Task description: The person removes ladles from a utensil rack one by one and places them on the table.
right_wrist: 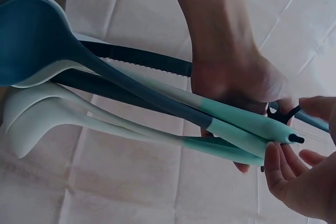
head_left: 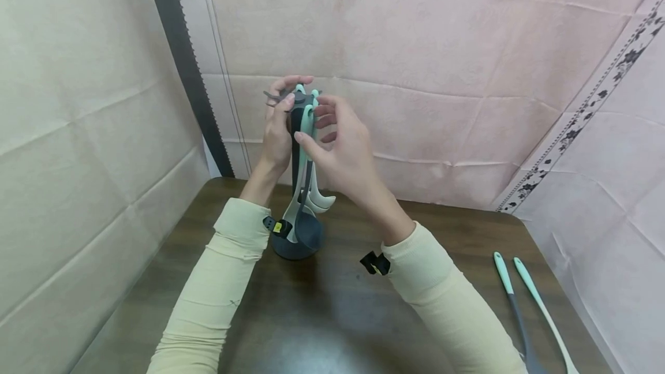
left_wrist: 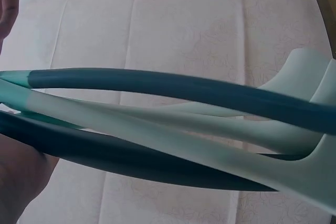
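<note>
At the back of the table, my left hand [head_left: 277, 126] grips the upper post of a dark utensil stand [head_left: 294, 251], with its thumb by the hooked top. A dark ladle [right_wrist: 37, 40] and several pale utensils with mint-green handles hang around it. One pale utensil [left_wrist: 157, 137] crosses the left wrist view close up. In the right wrist view, a hook tip shows through a mint handle's end [right_wrist: 286, 132]. My right hand [head_left: 345, 143] is at the handle tops, its loosely bent fingertips [right_wrist: 273, 163] against the handle ends. Its thumb stands apart from the fingers.
Two utensils lie on the table at the right: one with a dark shaft [head_left: 519, 313] and one with a pale shaft [head_left: 545, 310], both mint-handled. A cloth-covered wall [head_left: 415, 74] rises right behind the table's [head_left: 395, 299] back edge.
</note>
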The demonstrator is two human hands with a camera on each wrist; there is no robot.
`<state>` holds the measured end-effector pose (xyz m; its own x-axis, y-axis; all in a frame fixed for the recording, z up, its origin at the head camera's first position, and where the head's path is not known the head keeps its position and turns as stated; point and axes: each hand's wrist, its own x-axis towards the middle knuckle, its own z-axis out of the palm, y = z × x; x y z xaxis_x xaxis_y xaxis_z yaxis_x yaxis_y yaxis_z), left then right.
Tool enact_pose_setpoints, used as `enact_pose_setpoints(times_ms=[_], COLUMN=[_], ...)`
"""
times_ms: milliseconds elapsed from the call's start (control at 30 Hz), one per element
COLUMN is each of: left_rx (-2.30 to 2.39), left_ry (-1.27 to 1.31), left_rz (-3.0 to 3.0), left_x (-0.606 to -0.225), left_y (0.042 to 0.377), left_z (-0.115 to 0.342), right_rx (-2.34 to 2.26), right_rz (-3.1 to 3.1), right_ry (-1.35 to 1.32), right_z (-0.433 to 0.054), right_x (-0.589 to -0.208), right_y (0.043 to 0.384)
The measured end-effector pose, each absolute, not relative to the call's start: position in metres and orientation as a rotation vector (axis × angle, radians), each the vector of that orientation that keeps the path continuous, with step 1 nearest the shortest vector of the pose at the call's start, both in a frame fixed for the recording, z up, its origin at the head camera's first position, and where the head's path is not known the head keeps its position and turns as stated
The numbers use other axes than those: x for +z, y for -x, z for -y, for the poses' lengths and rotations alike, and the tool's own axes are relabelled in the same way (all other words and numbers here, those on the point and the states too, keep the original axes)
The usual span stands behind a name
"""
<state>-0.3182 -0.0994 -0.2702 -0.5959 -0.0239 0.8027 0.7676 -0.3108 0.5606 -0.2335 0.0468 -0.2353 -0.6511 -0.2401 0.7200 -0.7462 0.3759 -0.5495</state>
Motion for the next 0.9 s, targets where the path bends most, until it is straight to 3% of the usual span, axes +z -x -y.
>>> enact_pose_setpoints(times_ms=[433, 900], left_rx=[-2.042, -1.999], left_ry=[0.954, 0.955], left_rz=[1.399, 1.418], left_x=[-0.269, -0.268], left_y=[0.313, 0.312], left_z=[0.099, 0.101], right_rx=[1.061, 0.968], right_rz=[2.137, 2.215], right_ry=[-0.597, -0.562], right_z=[-0.022, -0.020], right_x=[-0.232, -0.228], right_y=[0.236, 0.238])
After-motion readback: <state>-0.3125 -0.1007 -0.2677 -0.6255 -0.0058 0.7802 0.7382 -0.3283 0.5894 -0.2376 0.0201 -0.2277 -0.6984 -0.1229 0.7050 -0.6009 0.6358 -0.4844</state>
